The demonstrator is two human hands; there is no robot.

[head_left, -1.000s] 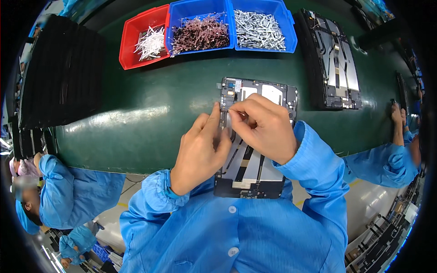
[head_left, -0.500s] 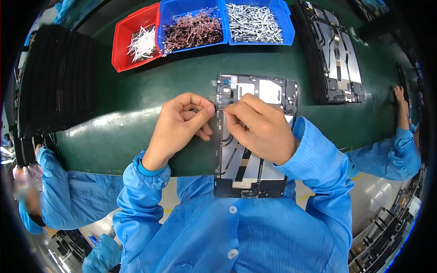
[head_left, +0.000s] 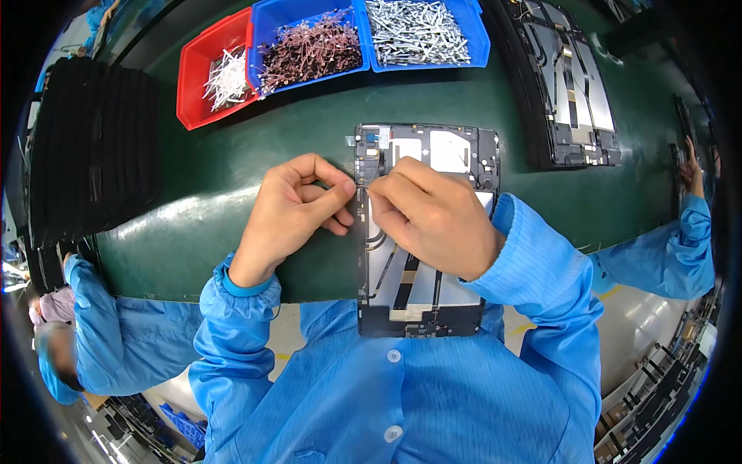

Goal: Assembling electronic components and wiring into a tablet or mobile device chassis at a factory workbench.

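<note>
Both bare left hand [head_left: 292, 213] and right hand [head_left: 437, 220] pinch fingers together at the flat, rectangular black-and-silver device's left edge; anything gripped is hidden. The device [head_left: 421, 294] lies flat.

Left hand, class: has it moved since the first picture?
Yes: the left hand has moved leftward against the device; it overlapped the device then, but now sits by its left edge.
</note>
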